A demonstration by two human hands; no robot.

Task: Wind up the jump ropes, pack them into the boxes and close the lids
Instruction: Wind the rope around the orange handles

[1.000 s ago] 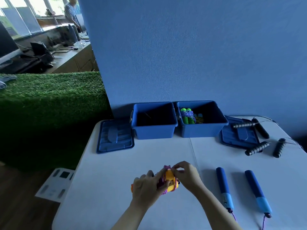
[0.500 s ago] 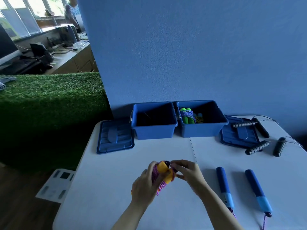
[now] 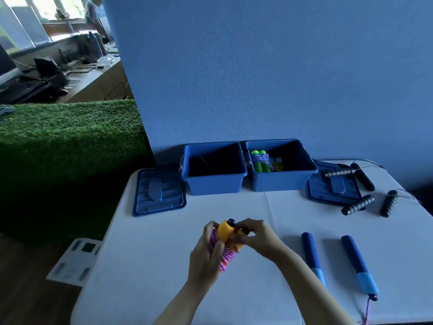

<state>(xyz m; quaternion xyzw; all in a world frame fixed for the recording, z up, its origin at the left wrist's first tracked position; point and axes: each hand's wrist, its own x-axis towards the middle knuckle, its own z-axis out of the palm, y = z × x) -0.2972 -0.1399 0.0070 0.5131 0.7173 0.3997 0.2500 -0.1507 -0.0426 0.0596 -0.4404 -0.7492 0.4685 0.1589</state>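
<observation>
Hands meet over the near middle of the desk [image 3: 164, 266], both closed on one yellow-handled rope [image 3: 226, 233]. The left hand [image 3: 206, 256] wraps its fingers round the two handles and the pink cord wound about them; the right hand [image 3: 259, 240] pinches at the top end of the bundle, at 3 o'clock from the left. Judging by this, the winding of that rope is almost done and it has yet to go into a box.

At 3 o'clock from the hands lies a blue-handled rope [image 3: 312, 256], unwound, its cord trailing off the near edge. At 12 o'clock stands the left box [image 3: 214, 182], apparently holding no rope, and just beside it at 1 o'clock the right box [image 3: 281, 181], holding a wound green-handled rope [image 3: 261, 160] and what looks like another behind it. Both lids are off: the left lid [image 3: 159, 192] at 11 o'clock, the right lid [image 3: 334, 187] at 2 o'clock. Black-handled ropes [image 3: 358, 204] lie loose on and past the right lid. Most packing and both closings remain.
</observation>
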